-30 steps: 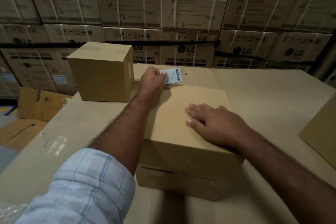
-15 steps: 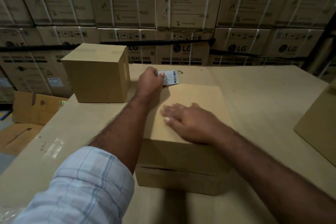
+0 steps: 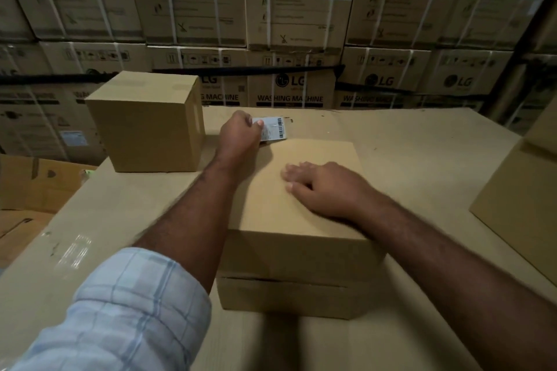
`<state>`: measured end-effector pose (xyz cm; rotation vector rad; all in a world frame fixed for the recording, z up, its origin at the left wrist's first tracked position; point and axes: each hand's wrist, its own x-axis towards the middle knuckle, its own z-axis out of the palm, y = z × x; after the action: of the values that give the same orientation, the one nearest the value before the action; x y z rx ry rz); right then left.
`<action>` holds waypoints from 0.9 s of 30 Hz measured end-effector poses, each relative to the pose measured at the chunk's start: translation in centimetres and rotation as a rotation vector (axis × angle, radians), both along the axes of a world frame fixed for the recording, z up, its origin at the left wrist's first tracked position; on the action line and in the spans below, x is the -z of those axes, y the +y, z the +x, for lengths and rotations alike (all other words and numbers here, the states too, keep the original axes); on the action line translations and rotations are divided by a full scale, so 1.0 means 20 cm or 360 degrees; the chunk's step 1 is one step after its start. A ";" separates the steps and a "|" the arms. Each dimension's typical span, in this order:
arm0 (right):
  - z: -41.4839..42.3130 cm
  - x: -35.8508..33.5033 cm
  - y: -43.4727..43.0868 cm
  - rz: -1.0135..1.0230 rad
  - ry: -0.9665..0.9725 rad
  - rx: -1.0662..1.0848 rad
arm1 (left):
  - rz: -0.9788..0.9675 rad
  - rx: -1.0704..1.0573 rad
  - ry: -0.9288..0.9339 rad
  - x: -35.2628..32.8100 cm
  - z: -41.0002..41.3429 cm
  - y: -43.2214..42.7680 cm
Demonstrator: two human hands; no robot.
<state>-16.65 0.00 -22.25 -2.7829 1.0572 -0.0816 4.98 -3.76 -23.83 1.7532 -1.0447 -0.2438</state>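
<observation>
A plain brown cardboard box (image 3: pixel 289 208) lies in front of me on a cardboard-covered work surface (image 3: pixel 407 153). My right hand (image 3: pixel 322 187) rests flat on the box's top, fingers stretched to the left. My left hand (image 3: pixel 241 132) is at the box's far left corner and pinches a small white barcode label (image 3: pixel 275 128) just beyond the far edge. Part of the label is hidden by my fingers.
A taller closed cardboard box (image 3: pixel 150 123) stands at the left back of the surface. Another box's side (image 3: pixel 521 196) shows at the right edge. Stacked washing machine cartons (image 3: pixel 289 24) form a wall behind. Flattened cardboard (image 3: pixel 33 187) lies on the floor at the left.
My right hand slid left across the box top and then back a little to the right. My left hand kept the label near the box's far corner.
</observation>
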 end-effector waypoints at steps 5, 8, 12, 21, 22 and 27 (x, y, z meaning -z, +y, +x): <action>0.18 0.04 -0.05 -0.0127 0.0084 0.0205 | 0.0019 -0.0047 -0.0035 -0.01 0.00 0.01; 0.29 0.06 0.11 -0.0099 0.0018 -0.0142 | 0.0035 -0.0027 -0.0080 -0.01 0.01 0.01; 0.07 0.02 0.12 0.0151 -0.0076 -0.0277 | 0.0032 -0.0005 -0.0056 -0.02 -0.01 0.04; 0.33 0.03 0.06 -0.0029 0.0113 0.0071 | 0.0032 -0.0022 -0.0021 -0.03 0.00 0.04; 0.37 0.03 0.13 -0.0045 0.0091 -0.0062 | 0.0035 -0.0008 -0.0040 -0.04 0.01 0.05; 0.16 0.02 0.13 0.0068 0.0088 -0.0174 | -0.0100 0.0083 0.0155 -0.04 0.00 0.08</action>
<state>-13.51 2.52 -22.68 -2.8128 0.9056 0.0311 4.90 -2.10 -23.06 1.6430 -1.0178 -0.3223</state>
